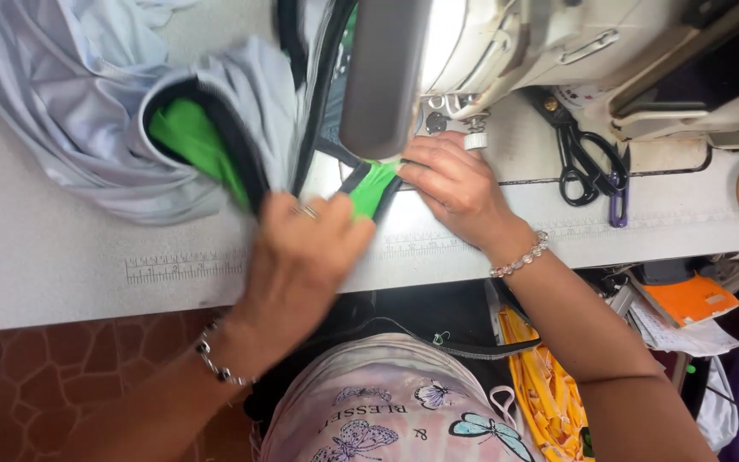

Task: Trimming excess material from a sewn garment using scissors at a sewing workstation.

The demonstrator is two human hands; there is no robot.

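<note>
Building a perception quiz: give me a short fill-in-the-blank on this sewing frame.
1. The fabric strip pinched between both hands is bright ____.
2. The black scissors lie on the table to the ____ of the right hand.
3. The left hand wears a ring, and each wrist wears a beaded ____.
4. The bunched garment beside the sewing machine is pale ____.

Missing words: green; right; bracelet; blue

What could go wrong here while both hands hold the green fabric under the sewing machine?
1. The right hand presses the green fabric very close to the needle area; a fingertip might get pricked.
2. The white garment is bunched beside the left hand, so a loose fold could slide under the seam.
3. The scissors lie close to the right wrist and might be knocked.
</note>
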